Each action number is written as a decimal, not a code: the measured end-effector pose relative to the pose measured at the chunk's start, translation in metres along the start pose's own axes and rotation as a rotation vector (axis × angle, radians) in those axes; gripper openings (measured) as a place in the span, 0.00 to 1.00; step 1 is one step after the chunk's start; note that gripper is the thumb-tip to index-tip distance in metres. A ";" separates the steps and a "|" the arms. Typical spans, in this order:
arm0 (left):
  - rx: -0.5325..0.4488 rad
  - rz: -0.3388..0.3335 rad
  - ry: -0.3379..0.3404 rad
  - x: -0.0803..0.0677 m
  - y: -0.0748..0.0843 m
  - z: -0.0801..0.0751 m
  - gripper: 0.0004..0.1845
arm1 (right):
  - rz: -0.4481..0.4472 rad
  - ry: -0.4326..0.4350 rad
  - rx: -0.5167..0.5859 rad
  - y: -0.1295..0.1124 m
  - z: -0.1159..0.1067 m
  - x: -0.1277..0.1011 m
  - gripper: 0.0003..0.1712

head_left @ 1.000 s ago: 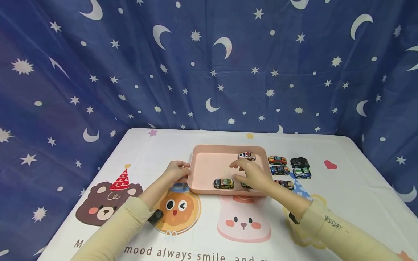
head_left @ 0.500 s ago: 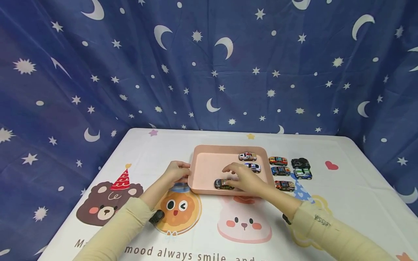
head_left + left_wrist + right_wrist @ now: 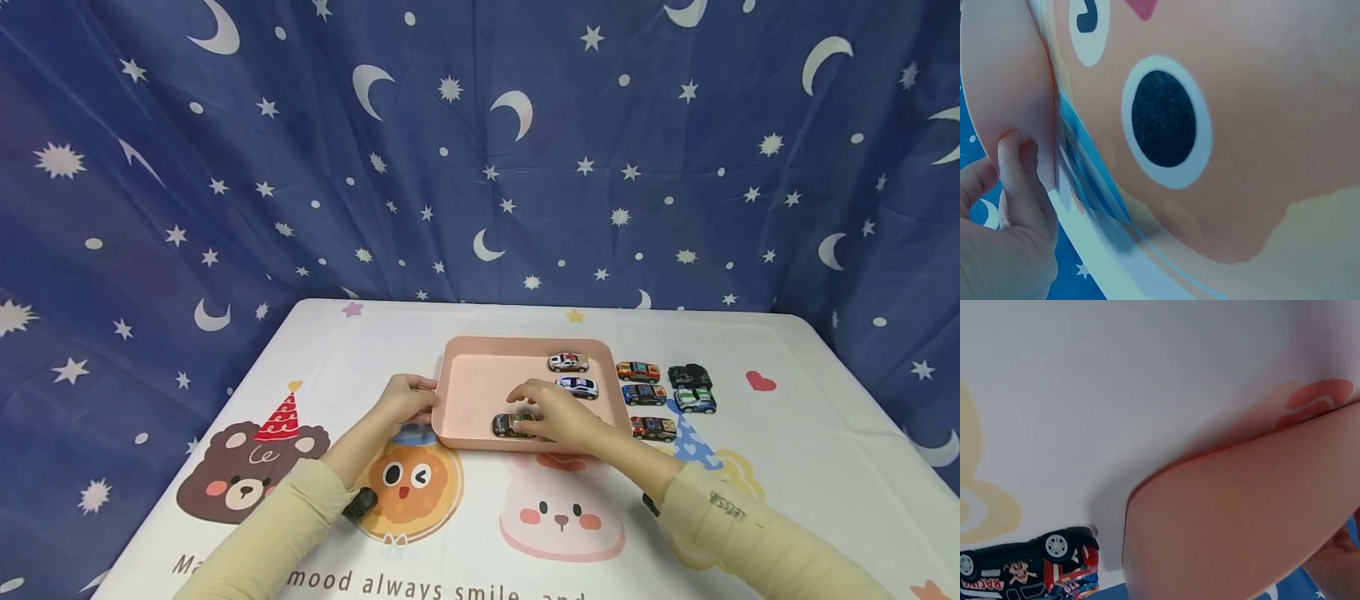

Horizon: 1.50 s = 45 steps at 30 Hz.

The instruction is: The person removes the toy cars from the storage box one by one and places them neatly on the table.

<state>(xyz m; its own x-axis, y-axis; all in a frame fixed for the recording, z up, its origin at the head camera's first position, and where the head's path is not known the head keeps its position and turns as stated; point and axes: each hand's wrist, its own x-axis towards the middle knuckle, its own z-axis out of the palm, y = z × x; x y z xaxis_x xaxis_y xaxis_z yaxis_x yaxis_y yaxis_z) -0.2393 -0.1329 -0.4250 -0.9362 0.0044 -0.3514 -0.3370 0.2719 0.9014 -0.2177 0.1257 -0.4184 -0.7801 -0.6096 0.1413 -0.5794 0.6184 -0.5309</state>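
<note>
Now the left hand [image 3: 405,398] is gripping the left edge of the pink tray [image 3: 480,383], with the fingers curled round its rim; in the left wrist view the fingers [image 3: 1013,162] are pressing on the tray wall. To my judgement, this grip is keeping the tray from sliding on the smooth tablecloth [image 3: 810,467].

The right hand [image 3: 558,415] is lying inside the tray, at its near edge, and its fingers are bending down over a dark toy car [image 3: 510,425]. The fingers are covering part of the car, so I think they are pinching it, but the contact itself is partly hidden. Two more cars are standing in the tray by its right wall: a white and red car [image 3: 567,362] at the back and a white and blue car [image 3: 577,387] just in front of it.

Beside the tray on the right, five other cars [image 3: 663,392] are waiting in short rows, near enough for the right hand to reach. On one of them, the black and red car [image 3: 1029,565] in the right wrist view, the word "RACING" is readable. The tablecloth is printed with "mood always smile", and the right sleeve [image 3: 731,510] is carrying small letters that I cannot read surely.
</note>
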 end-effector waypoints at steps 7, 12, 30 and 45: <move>-0.007 0.029 -0.034 0.003 -0.004 -0.004 0.17 | -0.009 -0.003 -0.046 0.004 0.007 0.003 0.19; 0.018 -0.009 -0.012 0.001 -0.001 -0.003 0.20 | -0.015 -0.012 -0.088 0.006 0.011 0.005 0.19; 0.014 -0.012 -0.007 0.002 0.000 -0.001 0.19 | -0.041 -0.007 -0.078 0.011 0.010 0.006 0.12; 0.029 0.011 -0.025 -0.002 0.002 0.000 0.21 | 0.015 -0.021 -0.080 0.013 -0.026 -0.018 0.12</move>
<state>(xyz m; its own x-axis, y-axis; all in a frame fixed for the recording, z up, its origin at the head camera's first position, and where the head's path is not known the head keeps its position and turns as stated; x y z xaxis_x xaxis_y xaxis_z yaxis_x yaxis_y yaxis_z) -0.2381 -0.1319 -0.4226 -0.9368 0.0313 -0.3484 -0.3238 0.2992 0.8976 -0.2175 0.1576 -0.4067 -0.7844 -0.6094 0.1158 -0.5852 0.6650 -0.4640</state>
